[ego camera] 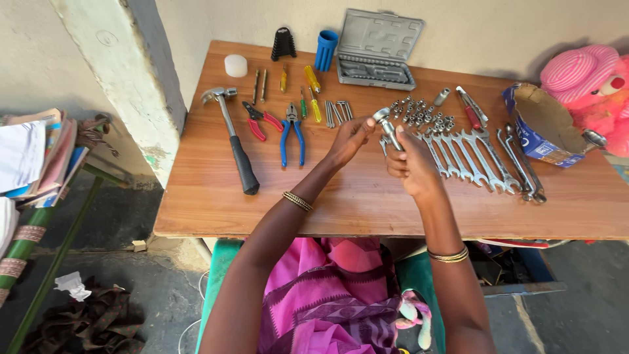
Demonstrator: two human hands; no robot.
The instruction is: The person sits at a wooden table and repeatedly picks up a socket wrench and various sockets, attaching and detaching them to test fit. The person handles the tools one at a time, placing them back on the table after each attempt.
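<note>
Above the middle of the wooden table (pixel 196 196), both hands hold a silver ratchet wrench (pixel 388 126). My right hand (pixel 411 165) grips its handle. My left hand (pixel 349 137) has its fingertips on the round head. Just right of the hands lies a row of several silver spanners (pixel 473 156). A cluster of small sockets (pixel 422 113) sits behind them.
A hammer (pixel 234 136), red pliers (pixel 261 119), blue pliers (pixel 292 132), screwdrivers (pixel 312 80) and bits lie to the left. At the back stand an open grey tool case (pixel 377 50) and a blue holder (pixel 325 49). A torn box (pixel 542 124) and pink plush toy (pixel 590 78) sit right.
</note>
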